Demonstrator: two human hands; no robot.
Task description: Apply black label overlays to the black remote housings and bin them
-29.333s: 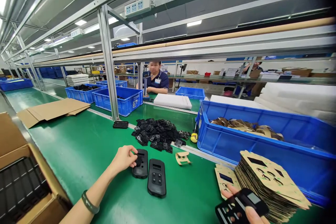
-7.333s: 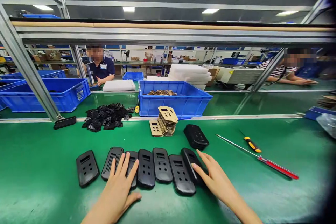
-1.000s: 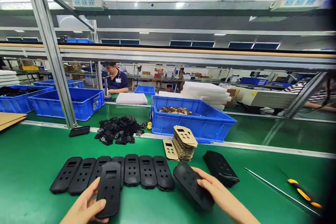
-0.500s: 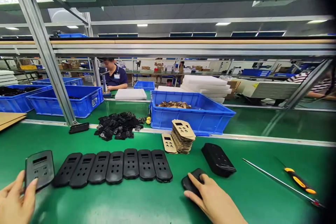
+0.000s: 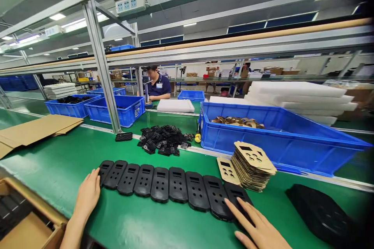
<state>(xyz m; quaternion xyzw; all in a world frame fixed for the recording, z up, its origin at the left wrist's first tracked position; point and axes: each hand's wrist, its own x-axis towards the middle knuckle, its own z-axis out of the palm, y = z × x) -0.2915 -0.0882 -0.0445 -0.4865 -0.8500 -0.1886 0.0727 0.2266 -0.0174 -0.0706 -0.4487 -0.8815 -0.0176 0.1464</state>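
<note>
A slightly curved row of black plastic covers (image 5: 159,184), each with a window slot and round holes, lies on the green bench. My left hand (image 5: 89,192) rests at the row's left end, its fingers stretched against the leftmost cover (image 5: 104,171); its thumb is hidden. At the other end, my right hand (image 5: 261,225) has its fingers spread over the rightmost cover (image 5: 236,192), partly hiding it. Behind that end stands a stack of tan cut-out sheets (image 5: 254,167), with a single tan sheet (image 5: 228,171) beside it. More black covers (image 5: 321,214) lie stacked at the right.
A heap of small black parts (image 5: 163,139) lies behind the row. Blue bins (image 5: 277,140) stand farther back. Flat cardboard (image 5: 37,130) lies left, above an open carton (image 5: 35,218). A metal post (image 5: 102,62) rises from the bench. A co-worker (image 5: 157,83) sits beyond.
My view has turned left. The cover my left hand held up now lies at the row's left end. The cover under my right hand has moved left against the row's right end.
</note>
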